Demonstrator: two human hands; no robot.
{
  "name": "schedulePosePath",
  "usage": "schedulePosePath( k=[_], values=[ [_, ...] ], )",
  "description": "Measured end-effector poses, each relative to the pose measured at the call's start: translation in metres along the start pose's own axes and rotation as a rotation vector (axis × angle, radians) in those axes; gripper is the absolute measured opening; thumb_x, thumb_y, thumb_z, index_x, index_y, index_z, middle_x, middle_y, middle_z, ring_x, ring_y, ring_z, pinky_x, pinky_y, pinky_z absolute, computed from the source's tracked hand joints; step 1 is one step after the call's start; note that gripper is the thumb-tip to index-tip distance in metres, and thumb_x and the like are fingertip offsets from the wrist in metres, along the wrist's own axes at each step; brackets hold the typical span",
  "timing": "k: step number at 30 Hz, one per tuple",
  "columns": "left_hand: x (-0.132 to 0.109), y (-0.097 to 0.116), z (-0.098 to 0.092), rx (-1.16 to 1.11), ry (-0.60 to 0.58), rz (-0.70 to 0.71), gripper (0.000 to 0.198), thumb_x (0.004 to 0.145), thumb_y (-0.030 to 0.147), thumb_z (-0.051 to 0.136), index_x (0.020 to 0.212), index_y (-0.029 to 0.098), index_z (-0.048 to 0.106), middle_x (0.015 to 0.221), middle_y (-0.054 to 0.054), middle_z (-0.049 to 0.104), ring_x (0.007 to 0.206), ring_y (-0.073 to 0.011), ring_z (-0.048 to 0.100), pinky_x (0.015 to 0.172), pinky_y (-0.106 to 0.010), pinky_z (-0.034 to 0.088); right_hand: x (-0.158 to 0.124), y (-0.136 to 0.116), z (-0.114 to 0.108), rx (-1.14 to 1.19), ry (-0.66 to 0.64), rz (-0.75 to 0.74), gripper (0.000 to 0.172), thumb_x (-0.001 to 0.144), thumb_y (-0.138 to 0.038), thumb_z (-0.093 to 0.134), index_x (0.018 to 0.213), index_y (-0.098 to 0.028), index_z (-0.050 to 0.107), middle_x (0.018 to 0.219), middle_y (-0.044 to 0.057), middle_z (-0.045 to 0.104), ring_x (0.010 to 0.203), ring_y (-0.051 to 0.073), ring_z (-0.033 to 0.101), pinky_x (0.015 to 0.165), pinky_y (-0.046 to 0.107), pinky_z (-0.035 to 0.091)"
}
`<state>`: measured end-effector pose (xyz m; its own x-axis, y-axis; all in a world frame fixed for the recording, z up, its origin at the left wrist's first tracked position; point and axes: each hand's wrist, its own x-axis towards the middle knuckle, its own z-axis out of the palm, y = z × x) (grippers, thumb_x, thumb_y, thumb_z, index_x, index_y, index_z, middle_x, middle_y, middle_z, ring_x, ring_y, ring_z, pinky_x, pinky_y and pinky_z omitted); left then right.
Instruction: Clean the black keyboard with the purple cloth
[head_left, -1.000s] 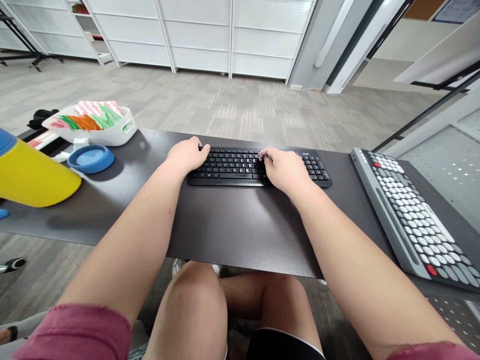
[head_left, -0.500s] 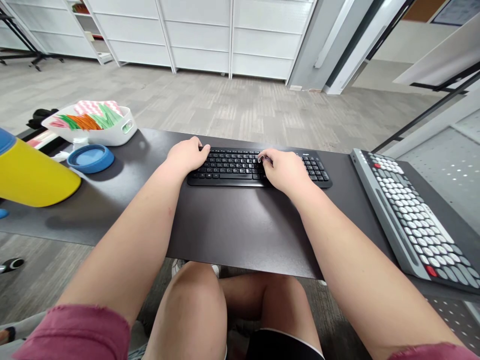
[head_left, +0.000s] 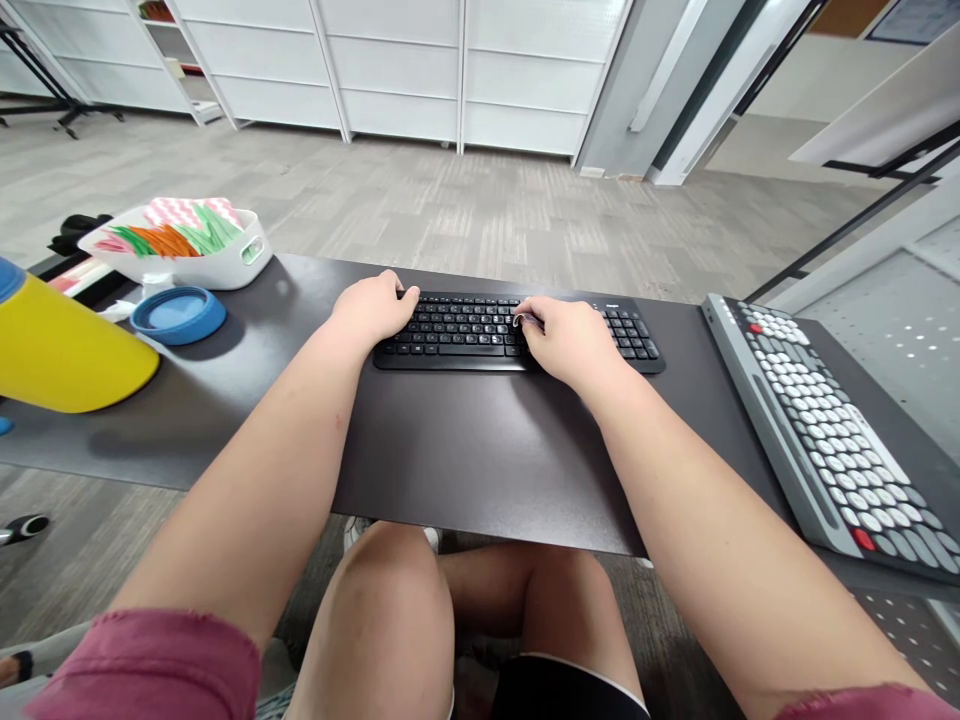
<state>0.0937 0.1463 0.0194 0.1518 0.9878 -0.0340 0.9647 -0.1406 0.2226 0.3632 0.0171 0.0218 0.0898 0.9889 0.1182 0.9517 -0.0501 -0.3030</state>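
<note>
A black full-size keyboard (head_left: pixel 465 350) lies flat on the dark desk, its long side facing me. My left hand (head_left: pixel 375 307) is closed round its left end, thumb on top and the other fingers mostly hidden beyond the edge. Over the keys right of the middle, my right hand (head_left: pixel 570 335) is curled in a pinch. A small thin, shiny curved piece shows at its fingertips; its kind is too small to make out. The back of this hand hides the keys between the letters and the number pad.
A grey keyboard with round white keys (head_left: pixel 855 440) stands at the right of the desk (head_left: pixel 480 440). On the left are a yellow container (head_left: pixel 75 345), a blue lid (head_left: pixel 180 315) and a white basket (head_left: pixel 240 265) of colourful items. White cabinets (head_left: pixel 397 70) stand beyond the floor.
Both hands stay almost where they were on the black keyboard. The view has shifted very slightly; nothing else has visibly moved.
</note>
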Motion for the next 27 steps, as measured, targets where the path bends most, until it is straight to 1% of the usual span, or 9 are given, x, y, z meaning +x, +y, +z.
schedulePosePath(
  k=[9, 14, 20, 27],
  values=[
    [-0.0048, 0.0054, -0.0017, 0.075, -0.023, 0.02, 0.063, 0.108, 0.062, 0.043, 0.148, 0.019, 0.065, 0.139, -0.02, 0.075, 0.13, -0.0418, 0.07, 0.108, -0.049, 0.054, -0.0008, -0.0008, 0.0001, -0.007, -0.004, -0.006, 0.034, 0.11, -0.032, 0.055, 0.133, -0.029, 0.079, 0.11, 0.008, 0.085, 0.103, 0.031, 0.076, 0.093, 0.042, 0.053],
    [-0.004, 0.0051, -0.0013, 0.066, -0.024, 0.022, 0.066, 0.107, 0.063, 0.043, 0.152, 0.019, 0.063, 0.141, -0.021, 0.075, 0.131, -0.0431, 0.069, 0.109, -0.051, 0.054, -0.0002, -0.001, 0.0, -0.012, -0.017, -0.002, 0.034, 0.11, -0.032, 0.054, 0.133, -0.029, 0.079, 0.111, 0.009, 0.084, 0.104, 0.032, 0.076, 0.093, 0.042, 0.053],
    [-0.0035, 0.0037, -0.0012, 0.044, -0.015, 0.02, 0.066, 0.106, 0.066, 0.045, 0.149, 0.02, 0.065, 0.14, -0.02, 0.076, 0.13, -0.0421, 0.07, 0.108, -0.049, 0.054, 0.0011, 0.0002, 0.0004, -0.04, -0.016, 0.022, 0.039, 0.112, -0.032, 0.048, 0.136, -0.029, 0.078, 0.108, 0.01, 0.084, 0.101, 0.033, 0.077, 0.09, 0.042, 0.053],
    [-0.0035, 0.0032, -0.0015, 0.044, -0.017, 0.023, 0.066, 0.106, 0.064, 0.044, 0.149, 0.019, 0.065, 0.14, -0.02, 0.076, 0.129, -0.0416, 0.07, 0.107, -0.049, 0.054, 0.001, 0.0018, -0.003, -0.028, -0.027, -0.009, 0.037, 0.112, -0.03, 0.048, 0.133, -0.029, 0.078, 0.107, 0.008, 0.084, 0.098, 0.031, 0.076, 0.09, 0.04, 0.053]
  ],
)
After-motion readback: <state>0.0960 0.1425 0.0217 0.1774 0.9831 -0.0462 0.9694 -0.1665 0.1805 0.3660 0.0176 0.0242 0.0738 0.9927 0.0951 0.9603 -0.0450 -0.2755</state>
